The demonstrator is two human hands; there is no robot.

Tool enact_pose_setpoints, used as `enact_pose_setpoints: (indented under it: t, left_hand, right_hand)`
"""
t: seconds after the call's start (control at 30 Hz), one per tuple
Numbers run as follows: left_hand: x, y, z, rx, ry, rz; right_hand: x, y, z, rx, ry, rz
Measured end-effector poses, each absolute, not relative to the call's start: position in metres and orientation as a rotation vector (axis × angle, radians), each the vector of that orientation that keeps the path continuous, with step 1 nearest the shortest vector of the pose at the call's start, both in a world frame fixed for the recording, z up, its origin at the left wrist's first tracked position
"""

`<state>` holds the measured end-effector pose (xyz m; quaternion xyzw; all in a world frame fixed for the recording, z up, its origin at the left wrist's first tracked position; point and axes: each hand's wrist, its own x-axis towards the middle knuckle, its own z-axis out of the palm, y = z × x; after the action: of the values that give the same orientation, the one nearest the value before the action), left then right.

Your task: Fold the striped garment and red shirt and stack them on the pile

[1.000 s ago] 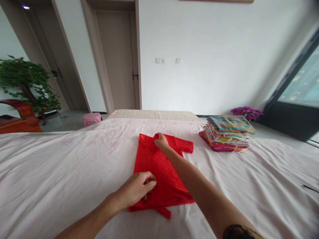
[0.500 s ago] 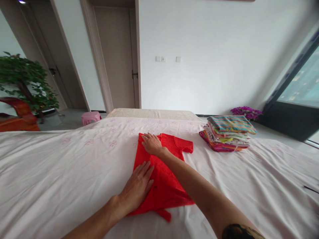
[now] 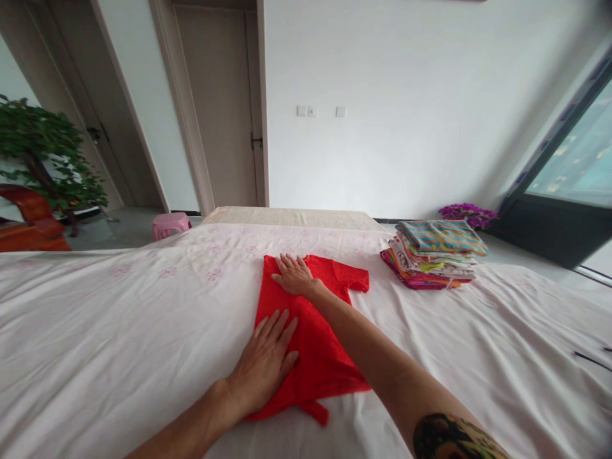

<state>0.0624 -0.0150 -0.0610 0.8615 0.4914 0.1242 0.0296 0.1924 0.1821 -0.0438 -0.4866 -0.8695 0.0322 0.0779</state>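
Observation:
A red short-sleeved top (image 3: 318, 338) lies on the pale flowered sheet (image 3: 167, 357) in front of me. One sleeve sticks out at the upper right, while the left edge runs straight as if folded in. My left hand (image 3: 262, 360) rests flat on the lower left of the top, fingers spread. Farther up, near the neckline, my right hand (image 3: 294, 275) presses flat with its fingers apart. A narrow red strip pokes out from the bottom hem. My right forearm hides part of the garment's right side.
A stack of folded cloths (image 3: 433, 255) stands on the sheet to the right. Beyond the covered surface are a pink stool (image 3: 171, 225), purple flowers (image 3: 468, 215) and a wall. At far left are a wooden chair arm (image 3: 31, 217) and a leafy plant (image 3: 41, 140).
My right hand has shifted slightly down and right across the top. My left hand stays nearly in place with its fingers a bit more spread. The view has turned slightly.

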Motion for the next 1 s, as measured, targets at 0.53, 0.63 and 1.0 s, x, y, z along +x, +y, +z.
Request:
enact_pose_setpoints:
  t: [0.53,0.63,1.0]
  left_hand:
    - [0.06,-0.013,-0.061,2.622,1.539,0.534]
    - [0.06,-0.013,-0.062,2.637,1.56,0.544]
    - [0.059,-0.012,-0.061,2.634,1.548,0.553]
  right_hand:
    - [0.343,0.173,-0.002,-2.203,-1.897,0.061]
    - [0.371,0.171,0.001,-2.349,-1.776,0.17]
    - [0.363,0.161,0.015,-2.028,-1.604,0.522]
